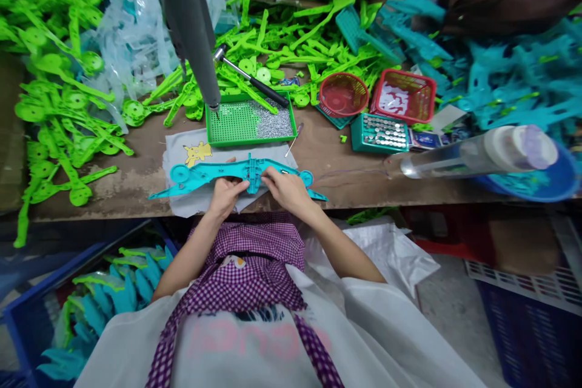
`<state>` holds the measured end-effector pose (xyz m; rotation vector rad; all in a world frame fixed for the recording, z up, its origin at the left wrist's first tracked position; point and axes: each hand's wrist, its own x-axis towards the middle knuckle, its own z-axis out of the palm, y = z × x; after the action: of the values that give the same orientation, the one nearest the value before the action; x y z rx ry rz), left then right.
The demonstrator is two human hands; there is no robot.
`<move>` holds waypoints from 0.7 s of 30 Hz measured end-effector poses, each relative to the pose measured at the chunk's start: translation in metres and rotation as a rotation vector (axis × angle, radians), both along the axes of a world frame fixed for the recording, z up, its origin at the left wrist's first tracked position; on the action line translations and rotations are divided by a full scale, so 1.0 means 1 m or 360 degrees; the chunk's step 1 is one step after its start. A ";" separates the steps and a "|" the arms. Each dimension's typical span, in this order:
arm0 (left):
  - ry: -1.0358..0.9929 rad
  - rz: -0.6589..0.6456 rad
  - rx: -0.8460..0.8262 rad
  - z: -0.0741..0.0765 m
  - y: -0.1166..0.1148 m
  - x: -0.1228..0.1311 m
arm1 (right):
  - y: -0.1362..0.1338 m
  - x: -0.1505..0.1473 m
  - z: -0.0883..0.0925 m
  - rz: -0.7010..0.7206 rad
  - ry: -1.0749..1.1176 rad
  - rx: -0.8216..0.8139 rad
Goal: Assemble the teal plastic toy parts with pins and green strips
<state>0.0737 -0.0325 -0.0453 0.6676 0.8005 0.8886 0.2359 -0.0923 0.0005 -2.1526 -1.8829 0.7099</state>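
A long turquoise plastic part [204,172] with a round disc near each end lies across a grey cloth [182,206] at the table's front edge. My left hand [226,196] is closed around its lower edge, just left of the ribbed middle piece, thumb on top. My right hand [285,187] bends over the part right of the middle, fingers pinched at its surface; whatever small thing they may hold is hidden. Behind the part stands a green tray [227,127] with small silvery pieces. A grey powered screwdriver [191,30] hangs above the tray, touched by neither hand.
Bright green parts [68,103] heap up at left and back, turquoise parts [513,85] at right. A hammer [250,77] rests over the tray. Red baskets [343,94], a teal box [379,133] of metal pieces and a clear bottle [454,154] stand right. A blue crate [27,315] sits below left.
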 end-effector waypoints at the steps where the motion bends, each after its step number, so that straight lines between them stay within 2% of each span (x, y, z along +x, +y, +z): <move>1: 0.0008 0.0014 -0.0003 0.000 0.000 0.000 | 0.001 -0.001 0.000 0.0016 0.0049 0.0000; 9: 0.0065 0.0099 -0.0007 0.004 -0.003 0.001 | -0.001 -0.011 -0.003 -0.0181 0.0404 -0.0068; 13: 0.0093 0.0077 -0.0017 0.003 -0.003 0.004 | -0.001 -0.013 -0.007 -0.0136 0.0666 -0.0059; 15: 0.0134 0.0048 0.0020 0.002 -0.001 0.003 | 0.002 -0.016 -0.008 -0.0119 0.0647 -0.0064; 18: 0.0341 -0.0148 0.0097 0.004 0.002 -0.012 | 0.008 -0.019 -0.009 -0.0176 0.0332 -0.0087; 21: 0.0866 -0.0512 0.0355 0.014 0.009 -0.036 | 0.009 -0.021 -0.009 -0.0177 0.0046 -0.0149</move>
<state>0.0376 -0.0239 -0.0310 1.2286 1.0445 0.5045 0.2151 -0.0829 -0.0086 -2.2702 -1.7328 0.8168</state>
